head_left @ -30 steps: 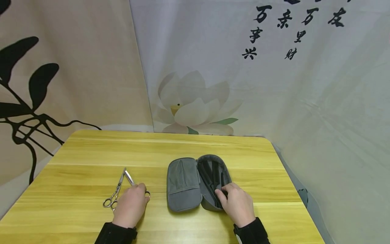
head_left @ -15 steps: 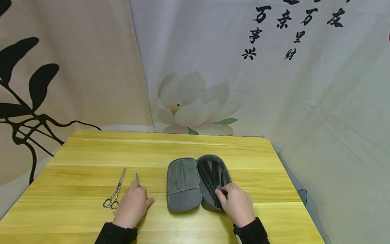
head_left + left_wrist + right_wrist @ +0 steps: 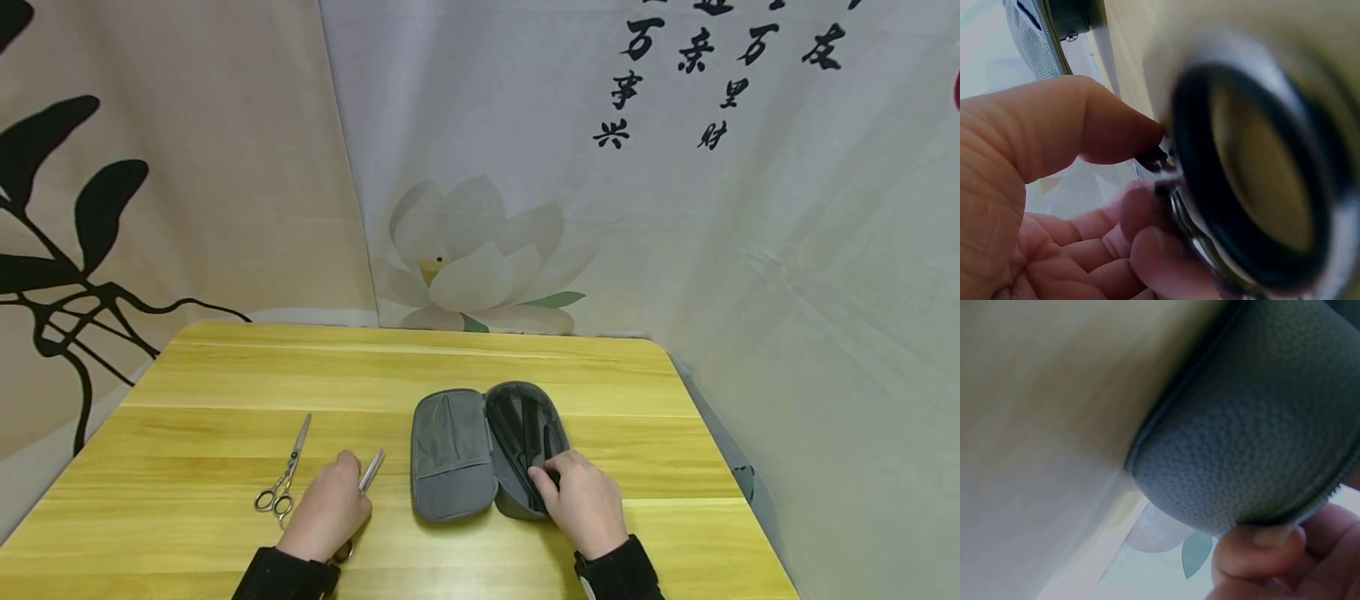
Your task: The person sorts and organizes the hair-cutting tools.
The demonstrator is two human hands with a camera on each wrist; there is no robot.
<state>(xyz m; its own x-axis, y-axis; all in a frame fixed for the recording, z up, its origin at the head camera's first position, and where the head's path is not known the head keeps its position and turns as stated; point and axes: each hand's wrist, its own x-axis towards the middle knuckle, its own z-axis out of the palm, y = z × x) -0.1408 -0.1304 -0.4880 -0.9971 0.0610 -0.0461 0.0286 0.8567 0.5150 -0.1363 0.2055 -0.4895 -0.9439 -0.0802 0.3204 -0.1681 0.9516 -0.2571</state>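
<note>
My left hand (image 3: 324, 510) pinches a pair of silver scissors (image 3: 371, 469) between thumb and fingers, blades pointing away and to the right. In the left wrist view a black-lined finger ring (image 3: 1192, 150) looms large, and the thumb (image 3: 1119, 128) presses near the shank. Another pair of scissors (image 3: 293, 457) lies on the table, left of this hand. My right hand (image 3: 588, 504) grips the right rim of a grey zip case (image 3: 453, 492), which lies unfolded. Close up, its pebbled outer wall (image 3: 1229, 444) shows with fingers at the zip edge.
Inside the case's right half lie several long black items (image 3: 530, 425), partly hidden by the right hand. The left half has a flat pocket. Printed cloth (image 3: 480, 125) hangs behind the wooden table (image 3: 225, 358).
The left hand's scissors have swung from pointing up-left to pointing up-right, a ring now showing by the wrist. The right hand and case have stayed put.
</note>
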